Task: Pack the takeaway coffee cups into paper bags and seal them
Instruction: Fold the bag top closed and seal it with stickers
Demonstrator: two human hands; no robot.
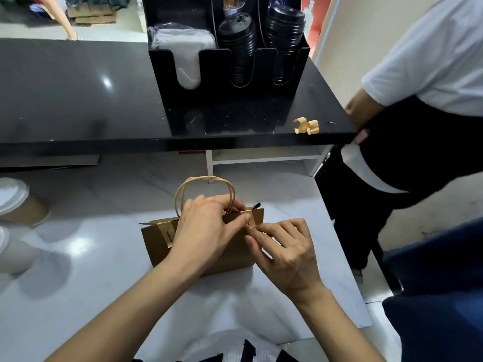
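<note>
At the far left edge, a brown paper cup [24, 205] with a white lid lies blurred on the white counter [91, 283]. In the middle of this counter stands the brown paper bag [159, 244], its top folded shut, with a sticker strip [168, 232] over the left part of the fold. The left hand [206, 226] comes from below, the forearm going up and to the right; its fingers curl over the top edge of the bag beside the twisted paper handles [206, 181] and hold it. The right hand [285, 246] comes from the lower right, the wrist bent inward; its thumb and forefinger pinch the lower end of a second sticker strip [248, 212] against the front of the bag. On the black upper counter [65, 87] behind stands a black organiser [227, 105] with stacked black lids [237, 43], and to its right lie two curled paper scraps [307, 125]. At the right stands another person [418, 87] in a white shirt and dark apron.
</note>
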